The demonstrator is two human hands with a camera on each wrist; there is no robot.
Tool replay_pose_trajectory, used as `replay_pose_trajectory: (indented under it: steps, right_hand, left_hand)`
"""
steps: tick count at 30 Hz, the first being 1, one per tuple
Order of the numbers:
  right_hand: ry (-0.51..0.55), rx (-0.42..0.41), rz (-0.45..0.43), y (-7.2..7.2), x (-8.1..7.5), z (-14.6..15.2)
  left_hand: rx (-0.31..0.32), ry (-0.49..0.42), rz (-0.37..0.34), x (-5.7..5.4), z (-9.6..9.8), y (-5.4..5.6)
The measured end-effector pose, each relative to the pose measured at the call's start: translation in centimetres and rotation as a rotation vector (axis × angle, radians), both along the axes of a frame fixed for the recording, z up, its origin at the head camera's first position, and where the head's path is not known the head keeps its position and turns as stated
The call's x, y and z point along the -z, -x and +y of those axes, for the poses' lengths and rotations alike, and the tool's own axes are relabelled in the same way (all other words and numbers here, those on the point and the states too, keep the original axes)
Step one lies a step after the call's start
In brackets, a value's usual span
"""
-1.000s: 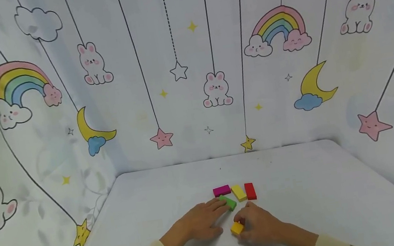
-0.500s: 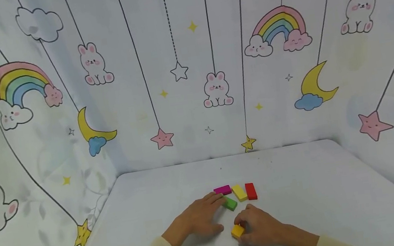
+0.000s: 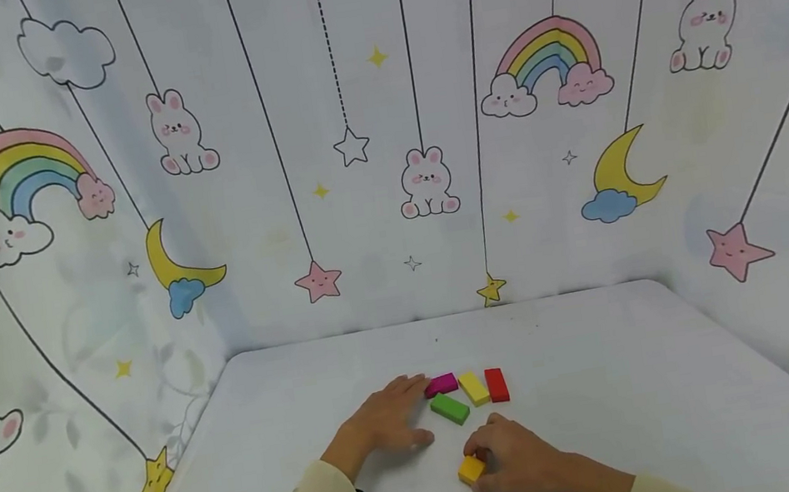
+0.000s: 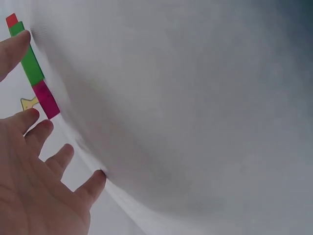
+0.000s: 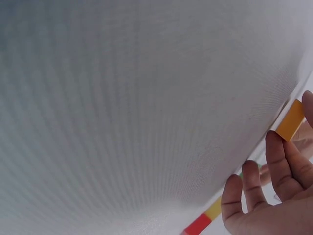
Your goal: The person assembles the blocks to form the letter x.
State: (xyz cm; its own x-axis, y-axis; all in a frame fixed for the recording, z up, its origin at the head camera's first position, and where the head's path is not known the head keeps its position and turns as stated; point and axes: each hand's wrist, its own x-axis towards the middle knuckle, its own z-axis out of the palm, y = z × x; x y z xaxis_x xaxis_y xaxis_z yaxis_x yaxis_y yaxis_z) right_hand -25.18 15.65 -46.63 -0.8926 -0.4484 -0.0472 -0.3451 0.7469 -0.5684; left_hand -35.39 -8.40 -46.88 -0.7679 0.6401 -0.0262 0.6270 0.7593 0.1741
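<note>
Far left, the left hand is reaching over the white tabletop, fingers loose and spread, tips right at the end of the magenta block. Can't tell if they're actually touching. The green block lies slanted just in front of that one. Next is the orange block, closer to the person, then farther back the yellow block and the red block beside it. Rightmost, the right hand has that orange one pinched between thumb and fingers.
</note>
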Motion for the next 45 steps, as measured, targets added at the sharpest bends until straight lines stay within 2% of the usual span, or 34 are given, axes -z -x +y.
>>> replay_pose_trajectory:
  steps: [7, 13, 26, 37, 45]
  right_hand:
    - [-0.008, 0.0, 0.004, 0.11, 0.16, 0.09]
    - [-0.021, 0.011, -0.017, 0.11, 0.43, 0.0]
    - [-0.088, -0.032, 0.025, -0.07, 0.16, -0.24]
    - [-0.132, -0.034, 0.041, -0.17, 0.08, -0.42]
    - [-0.132, -0.025, 0.031, -0.26, -0.28, -0.4]
  left_hand:
    - [-0.001, 0.005, -0.03, -0.12, -0.28, 0.09]
    - [-0.009, 0.002, -0.052, 0.26, -0.48, -0.04]
    - [-0.039, 0.007, -0.048, 0.01, -0.34, -0.68]
    - [-0.059, -0.069, -0.066, 0.59, -0.57, -0.65]
    - [-0.075, -0.159, -0.123, 0.87, -0.55, -0.5]
